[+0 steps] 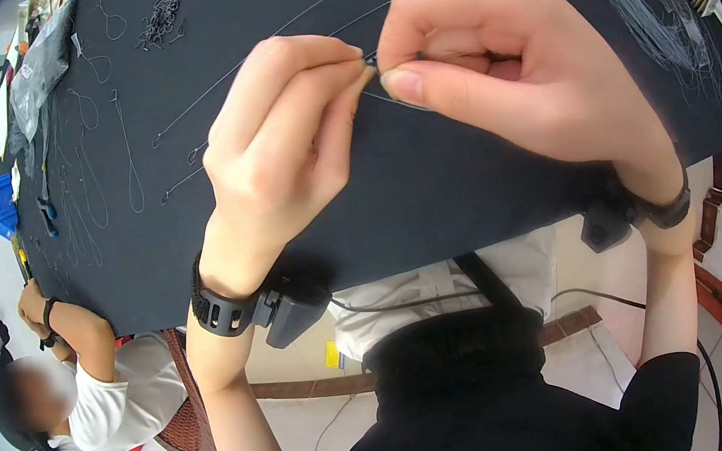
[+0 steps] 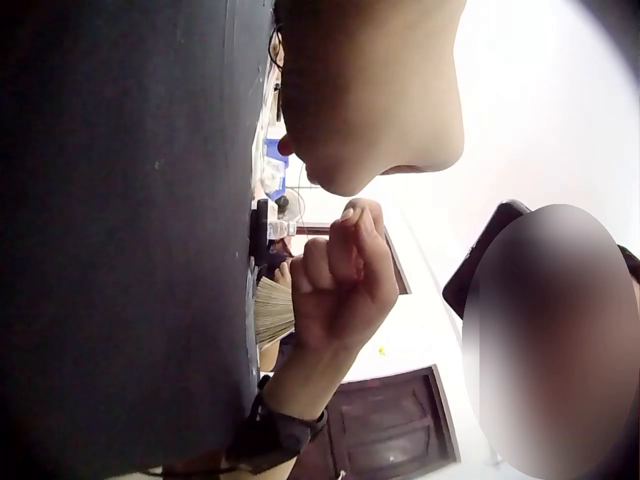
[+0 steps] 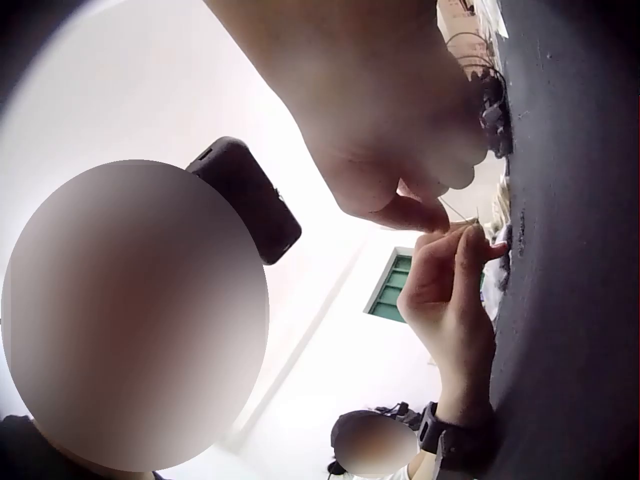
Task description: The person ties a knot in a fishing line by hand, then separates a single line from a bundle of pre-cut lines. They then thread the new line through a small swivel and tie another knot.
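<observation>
Over the dark table, my left hand [image 1: 271,136] pinches a tiny dark piece [image 1: 371,60] between thumb and fingertips; its exact kind is too small to make out. Right beside those fingertips, my right hand [image 1: 525,67] has its fingers curled, thumb and forefinger pinching at a thin line. In the right wrist view, a short stretch of the thin line [image 3: 458,211] shows between the two hands. Thin lines with small looped ends [image 1: 216,83] lie on the table behind my left hand.
A heap of small dark metal pieces [image 1: 164,16] lies at the far left of the table [image 1: 467,180]. Looped lines [image 1: 129,158] hang toward the left side, near a clear plastic bag [image 1: 46,82]. A coil of grey line [image 1: 651,0] sits far right. Another person [image 1: 137,393] sits at left.
</observation>
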`<state>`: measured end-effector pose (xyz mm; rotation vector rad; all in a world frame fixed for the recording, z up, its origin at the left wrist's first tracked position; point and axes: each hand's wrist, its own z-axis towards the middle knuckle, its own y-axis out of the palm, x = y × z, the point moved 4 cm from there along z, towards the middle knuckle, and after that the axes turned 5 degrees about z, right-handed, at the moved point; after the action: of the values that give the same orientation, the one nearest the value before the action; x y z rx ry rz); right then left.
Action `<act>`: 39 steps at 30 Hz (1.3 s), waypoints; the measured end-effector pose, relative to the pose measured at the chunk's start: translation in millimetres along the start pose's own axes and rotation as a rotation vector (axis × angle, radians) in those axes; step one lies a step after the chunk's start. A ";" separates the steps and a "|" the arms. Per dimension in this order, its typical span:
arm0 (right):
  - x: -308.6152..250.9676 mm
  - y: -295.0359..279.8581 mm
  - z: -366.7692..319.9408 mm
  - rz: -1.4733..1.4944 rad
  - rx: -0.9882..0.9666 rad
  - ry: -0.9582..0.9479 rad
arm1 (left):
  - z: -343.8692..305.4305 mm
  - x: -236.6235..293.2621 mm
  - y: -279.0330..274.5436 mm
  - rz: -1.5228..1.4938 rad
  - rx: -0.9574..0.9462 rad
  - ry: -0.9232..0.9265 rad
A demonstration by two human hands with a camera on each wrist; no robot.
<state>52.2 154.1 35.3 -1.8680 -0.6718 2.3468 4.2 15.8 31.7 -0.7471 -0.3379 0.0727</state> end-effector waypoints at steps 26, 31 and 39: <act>30.8 3.3 3.4 0.678 0.088 0.411 | -1.4 11.7 0.6 -0.081 0.027 0.125; 31.5 1.4 2.8 0.704 0.096 0.418 | -0.9 11.2 0.4 -0.089 0.032 0.136; 20.6 12.0 10.6 1.035 -0.070 0.153 | -0.1 10.9 0.1 -0.067 0.015 0.079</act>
<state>39.5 146.8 13.9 -2.8487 0.3631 2.5807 14.5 17.8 34.6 -0.7209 -0.2870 -0.0176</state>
